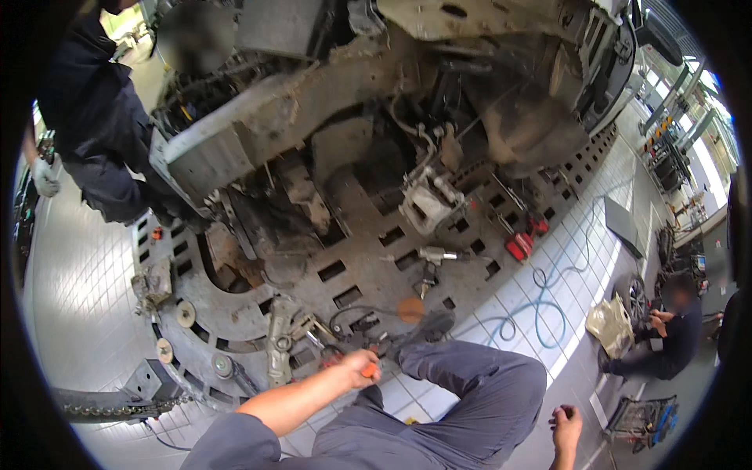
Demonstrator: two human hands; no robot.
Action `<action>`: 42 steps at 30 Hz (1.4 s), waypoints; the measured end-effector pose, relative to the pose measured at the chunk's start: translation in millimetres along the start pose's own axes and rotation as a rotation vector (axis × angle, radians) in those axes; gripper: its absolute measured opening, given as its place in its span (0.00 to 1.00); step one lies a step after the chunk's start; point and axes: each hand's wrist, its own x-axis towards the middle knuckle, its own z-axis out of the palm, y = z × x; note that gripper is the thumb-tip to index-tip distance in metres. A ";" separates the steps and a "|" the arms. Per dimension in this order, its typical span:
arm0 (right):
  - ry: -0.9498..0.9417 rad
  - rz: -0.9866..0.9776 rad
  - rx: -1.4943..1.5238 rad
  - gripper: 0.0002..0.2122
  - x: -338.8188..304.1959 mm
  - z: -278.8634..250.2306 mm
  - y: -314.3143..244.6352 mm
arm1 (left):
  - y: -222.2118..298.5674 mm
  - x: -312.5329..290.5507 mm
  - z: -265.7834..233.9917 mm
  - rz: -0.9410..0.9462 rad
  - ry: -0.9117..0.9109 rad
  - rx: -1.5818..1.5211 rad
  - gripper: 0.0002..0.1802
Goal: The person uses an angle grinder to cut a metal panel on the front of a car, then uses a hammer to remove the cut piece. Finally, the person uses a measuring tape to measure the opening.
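Presently — left hand (359,366) round orange object (369,369) | red tool (520,245) — markings illegible

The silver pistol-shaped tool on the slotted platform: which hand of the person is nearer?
The left hand. Gripping something orange, it is below and left of the silver tool in the picture; the right hand is farther below, well to the right.

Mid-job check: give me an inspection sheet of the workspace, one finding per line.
Surface: slotted metal platform, soiled, with a partly stripped vehicle body above.
Job's things: orange object, mostly hidden; silver metal part nearby.
Clutter: red power tool at the platform's edge; pale round disc.
Hands: left hand closed on the orange object; right hand curled, contents unclear.
Cables: blue hose looped on tiles.
Surroundings: co-worker standing left; another low at right.
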 end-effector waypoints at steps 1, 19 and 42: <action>-0.018 -0.099 0.003 0.12 1.7 7.6 -16.9 | -9.5 -7.8 18.5 0.100 0.116 0.217 0.05; -0.930 -0.382 0.173 0.30 -87.4 256.8 -218.0 | 72.8 -196.6 -5.3 0.675 0.606 1.125 0.14; -0.790 -0.682 1.084 0.15 2.4 365.3 -491.4 | 262.4 -420.9 87.8 2.268 1.743 1.708 0.25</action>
